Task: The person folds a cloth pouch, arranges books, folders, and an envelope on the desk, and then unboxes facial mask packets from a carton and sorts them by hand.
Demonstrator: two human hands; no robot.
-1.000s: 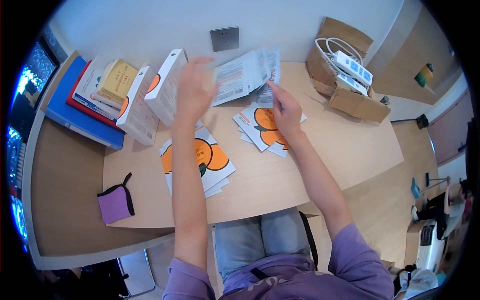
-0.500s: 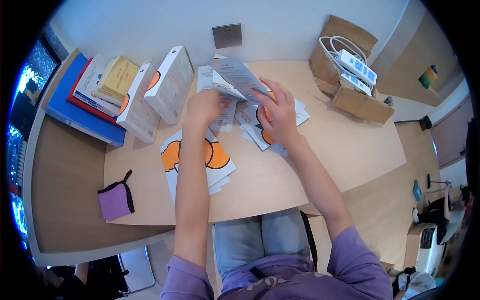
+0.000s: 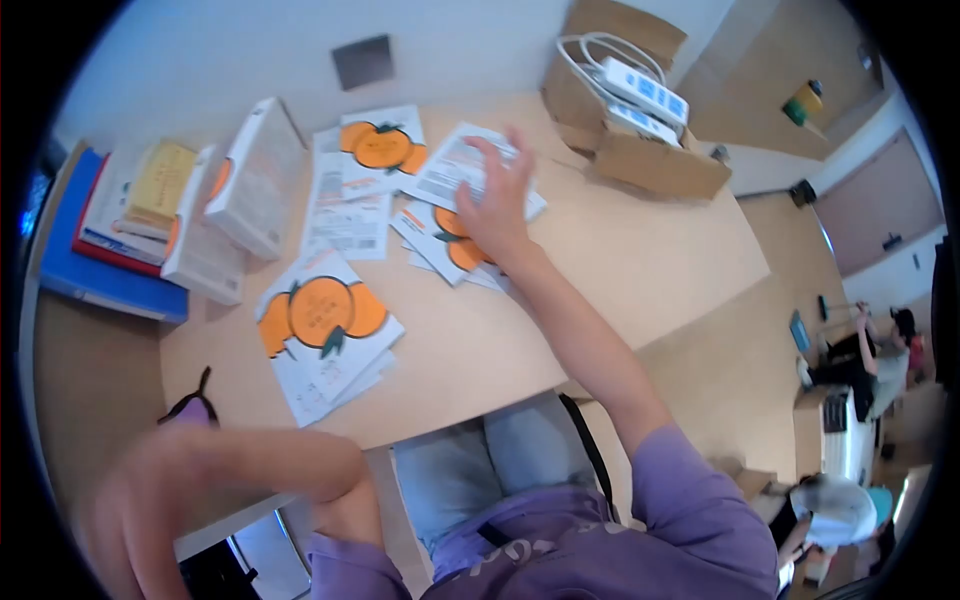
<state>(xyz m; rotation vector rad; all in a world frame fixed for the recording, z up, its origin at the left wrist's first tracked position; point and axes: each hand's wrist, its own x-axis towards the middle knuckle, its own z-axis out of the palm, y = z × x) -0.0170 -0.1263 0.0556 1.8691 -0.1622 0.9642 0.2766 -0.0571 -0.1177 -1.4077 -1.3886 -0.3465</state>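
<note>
My right hand (image 3: 495, 200) hovers over the right group of packets, its fingers spread and nothing in them. Under it lie a back-side-up packet (image 3: 445, 178) and orange-printed packets (image 3: 448, 243). My left hand (image 3: 125, 520) is a motion-smeared shape at the lower left, off the table's front edge; its fingers cannot be made out. Farther back, an orange-printed packet (image 3: 383, 150) overlaps text-covered packets (image 3: 345, 222). A fanned stack of orange-printed packets (image 3: 325, 318) lies nearer the front edge.
Two white boxes (image 3: 262, 185) stand at the left beside a blue binder (image 3: 115, 285) and books (image 3: 160, 185). A purple pouch (image 3: 192, 410) lies partly behind my left arm. An open cardboard box (image 3: 660, 170) holds power strips (image 3: 645, 92). People (image 3: 885, 370) are at the right.
My left hand has left the packets and swung down to the lower left. The packets between my hands now lie on the table, and my right hand has opened. The view has shifted.
</note>
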